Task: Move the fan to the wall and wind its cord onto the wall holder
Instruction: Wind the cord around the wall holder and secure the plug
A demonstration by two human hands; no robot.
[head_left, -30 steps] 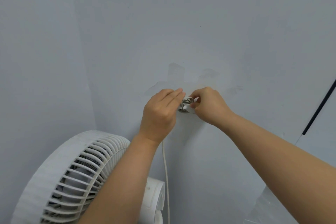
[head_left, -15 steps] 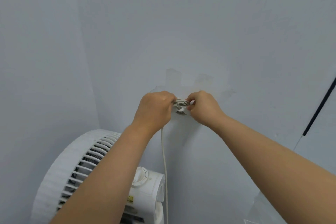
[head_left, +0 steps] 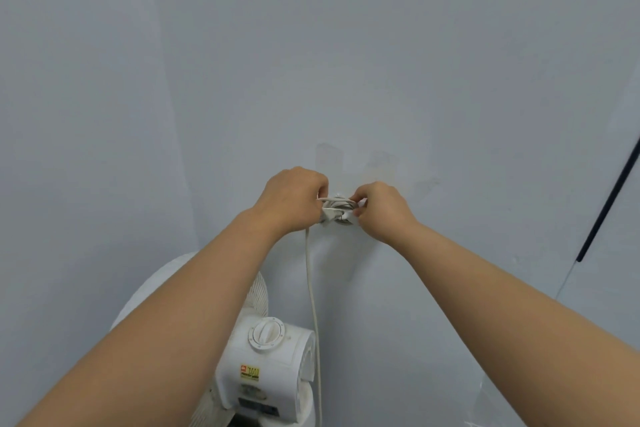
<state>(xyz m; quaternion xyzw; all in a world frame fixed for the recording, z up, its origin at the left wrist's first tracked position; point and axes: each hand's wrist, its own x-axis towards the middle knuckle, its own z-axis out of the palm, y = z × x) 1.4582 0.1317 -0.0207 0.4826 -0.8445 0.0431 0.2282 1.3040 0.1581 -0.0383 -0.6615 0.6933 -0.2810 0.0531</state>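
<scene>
A white fan [head_left: 265,357] stands low against the grey wall, its round dial facing up and its grille mostly hidden behind my left forearm. The fan's white cord [head_left: 313,305] runs straight up from beside the fan to a small white wall holder [head_left: 337,213], where loops of it are wound. My left hand [head_left: 294,198] grips the cord at the holder's left side, fingers curled. My right hand [head_left: 379,210] pinches the wound cord at the holder's right side. Most of the holder is hidden between the hands.
Grey walls meet in a corner at the left [head_left: 173,114]. Pale tape marks [head_left: 356,159] show on the wall just above the holder. A dark thin bar [head_left: 609,204] slants down the wall at the far right.
The view has shifted so the fan now sits lower and more central, showing its dial. Both hands stay at the holder; the left hand has turned and drawn the cord across it.
</scene>
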